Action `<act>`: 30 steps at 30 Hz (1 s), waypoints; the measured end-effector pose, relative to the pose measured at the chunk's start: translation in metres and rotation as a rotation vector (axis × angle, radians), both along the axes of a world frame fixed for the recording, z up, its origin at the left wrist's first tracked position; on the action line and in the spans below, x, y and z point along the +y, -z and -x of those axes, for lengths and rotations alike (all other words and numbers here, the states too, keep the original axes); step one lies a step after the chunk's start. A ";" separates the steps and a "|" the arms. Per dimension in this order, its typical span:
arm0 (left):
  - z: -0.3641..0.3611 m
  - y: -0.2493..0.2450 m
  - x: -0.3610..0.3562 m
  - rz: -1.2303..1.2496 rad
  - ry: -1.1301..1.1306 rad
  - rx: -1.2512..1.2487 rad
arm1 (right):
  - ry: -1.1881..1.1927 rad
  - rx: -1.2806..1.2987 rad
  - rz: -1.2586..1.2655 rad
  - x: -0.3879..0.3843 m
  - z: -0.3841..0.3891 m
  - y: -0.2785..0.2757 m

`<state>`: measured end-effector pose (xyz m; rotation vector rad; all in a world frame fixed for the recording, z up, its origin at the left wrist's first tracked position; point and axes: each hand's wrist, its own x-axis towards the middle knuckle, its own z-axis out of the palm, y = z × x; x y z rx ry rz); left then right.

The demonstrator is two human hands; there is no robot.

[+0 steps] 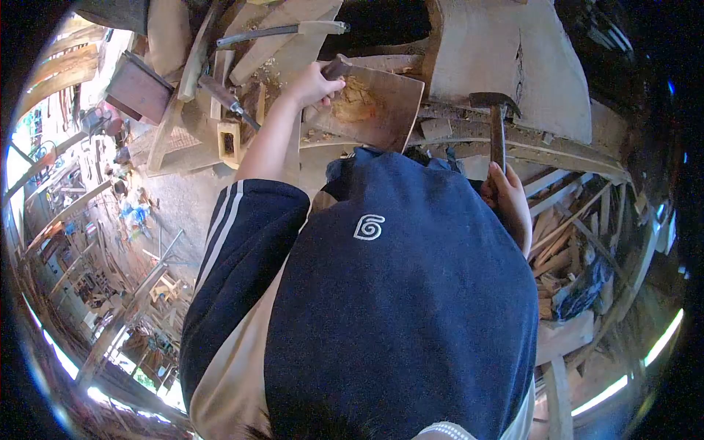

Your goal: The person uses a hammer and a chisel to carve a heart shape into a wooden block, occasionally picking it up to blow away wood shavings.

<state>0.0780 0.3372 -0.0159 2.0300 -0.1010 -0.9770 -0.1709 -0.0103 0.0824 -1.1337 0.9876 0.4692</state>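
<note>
My left hand (315, 86) is closed around a chisel (337, 67), whose dark wooden handle sticks out above the fist; its blade is hidden. Under and beside that hand lies a curved brown wooden board (392, 103), with a rough, paler cut patch at its left part. My right hand (507, 192) grips the lower end of a hammer (498, 136). The hammer's dark metal head points away from me, right of the board and apart from it. The near edge of the board is close to my dark blue shirt (396, 293).
Left of the board lie another wooden-handled chisel (221, 94), a long narrow tool (275, 33) and a small hollow wooden block (229, 143). A large pale slab (506, 59) stands at the far right. Scrap wood (561, 242) is piled below on the right.
</note>
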 end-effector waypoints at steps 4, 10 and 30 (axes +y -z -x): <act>-0.011 -0.003 0.012 0.063 -0.019 0.080 | 0.002 -0.004 -0.015 -0.004 0.000 0.004; -0.002 0.005 -0.005 0.025 0.033 0.006 | -0.002 0.003 0.007 -0.002 -0.004 0.001; 0.012 -0.068 -0.005 -0.459 -0.317 -0.100 | -0.104 0.048 0.068 -0.007 -0.024 0.000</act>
